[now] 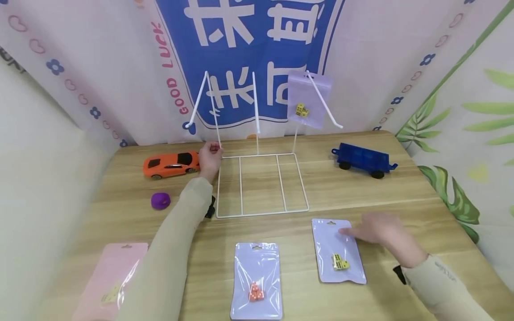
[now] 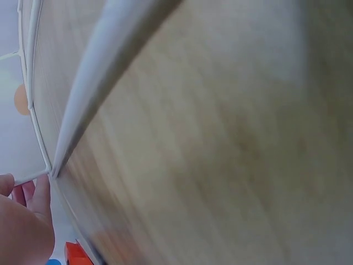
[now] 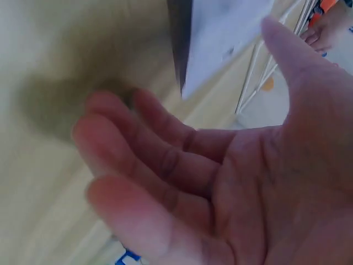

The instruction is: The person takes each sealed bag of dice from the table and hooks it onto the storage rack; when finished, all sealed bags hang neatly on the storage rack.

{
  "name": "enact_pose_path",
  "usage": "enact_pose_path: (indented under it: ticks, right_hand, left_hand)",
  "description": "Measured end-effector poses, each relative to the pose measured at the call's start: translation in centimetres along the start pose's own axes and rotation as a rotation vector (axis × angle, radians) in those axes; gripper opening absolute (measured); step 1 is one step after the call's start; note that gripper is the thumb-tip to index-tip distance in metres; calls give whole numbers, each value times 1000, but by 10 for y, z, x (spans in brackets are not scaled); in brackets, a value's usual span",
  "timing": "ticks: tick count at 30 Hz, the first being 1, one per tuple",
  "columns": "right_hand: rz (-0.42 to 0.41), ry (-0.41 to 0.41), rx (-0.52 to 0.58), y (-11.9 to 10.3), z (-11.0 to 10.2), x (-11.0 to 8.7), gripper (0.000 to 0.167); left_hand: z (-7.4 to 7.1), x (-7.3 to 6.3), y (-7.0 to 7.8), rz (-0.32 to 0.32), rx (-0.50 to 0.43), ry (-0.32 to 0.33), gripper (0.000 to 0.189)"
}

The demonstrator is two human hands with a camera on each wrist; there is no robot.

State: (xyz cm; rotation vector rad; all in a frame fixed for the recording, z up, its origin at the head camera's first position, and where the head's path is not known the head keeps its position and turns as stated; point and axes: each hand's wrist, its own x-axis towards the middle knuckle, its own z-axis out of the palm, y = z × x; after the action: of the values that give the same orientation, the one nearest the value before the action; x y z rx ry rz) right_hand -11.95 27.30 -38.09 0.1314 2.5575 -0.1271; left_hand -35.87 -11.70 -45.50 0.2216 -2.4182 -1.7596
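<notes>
My left hand [image 1: 209, 160] is at the back left corner of a white wire display rack [image 1: 262, 214]. Its thumb and fingers [image 2: 41, 193] pinch the rack's thin wire there. A lavender pouch [image 1: 299, 94] with yellow dice hangs on the rack's right prong; the left and middle prongs are bare. My right hand [image 1: 379, 232] is over the table beside a second lavender pouch [image 1: 335, 238] with yellow dice. The right thumb [image 3: 289, 49] overlaps this pouch's upper edge, while the other fingers [image 3: 127, 215] are loosely bent under it, gripping nothing.
A lavender pouch with orange dice [image 1: 257, 267] lies front centre. A pink pouch [image 1: 116, 263] is partly behind the left sleeve. An orange toy car [image 1: 170, 165] and purple round object [image 1: 160, 200] sit left; a blue toy trailer [image 1: 363, 158] stands back right. A printed curtain [image 1: 361, 53] hangs behind.
</notes>
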Motion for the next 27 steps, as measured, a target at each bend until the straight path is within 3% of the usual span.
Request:
enact_pose_path:
  ticks: [3,7,10,14,19,23,25,27]
  right_hand:
    - [4,-3,0,-6,21,-7,92]
    - [-17,18,84,-17,37,-8,113]
    - [-32,68,149,-22,46,-7,114]
    - [-100,133,231,-22,52,-4,99]
    - [-262,137,486,-15,42,-3,76]
    - [-464,141,786,-14,15,-15,52]
    - [-548,197,923,-17,-2,-24,35]
    - [-607,326,1056,-23,-23,-37,20]
  left_hand:
    - [-2,0,-2,-9,22,7,24]
    - [-2,1,-2,-12,33,8,24]
    - [0,1,-1,-10,20,7,23]
    - [1,1,0,-11,15,12,22]
    - [1,0,1,4,20,21,21]
    - [2,-1,1,14,27,29,20]
    - [2,-1,1,13,25,28,20]
    - [2,-1,1,11,26,26,19]
